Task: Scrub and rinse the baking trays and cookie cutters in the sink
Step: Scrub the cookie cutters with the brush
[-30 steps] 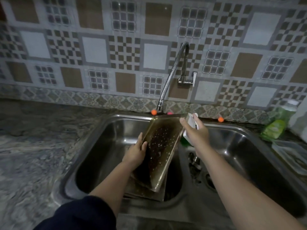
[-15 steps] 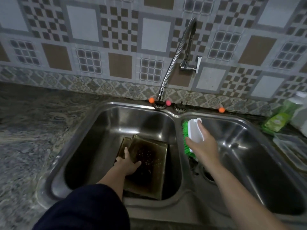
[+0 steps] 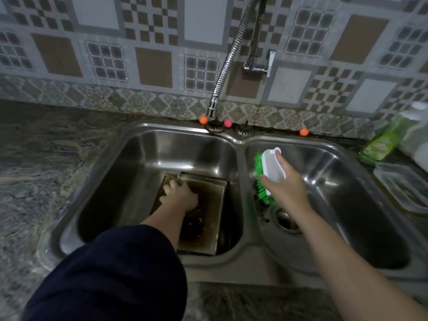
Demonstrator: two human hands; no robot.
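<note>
**Steady tray, then scrub**

Left hand (image 3: 179, 195) rests on the stacked baking trays (image 3: 208, 205) lying flat in left basin; fingers curled, grip unclear. Right hand (image 3: 286, 185) grips brush (image 3: 269, 172) over right basin. Best: pin tray, scrub bristles-down.

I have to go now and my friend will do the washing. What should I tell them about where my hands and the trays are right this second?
Left hand: down in the left basin, fingers on the stained, dark metal baking trays, which lie stacked flat on the bottom.
Right hand: grips the white-handled scrub brush with green bristles above the right basin of the steel double sink.
Done: nothing looks clean yet; the top tray is still brown and speckled.
Left: scrub and rinse the trays; no water is running from the tap. Cookie cutters are not in view.
</note>
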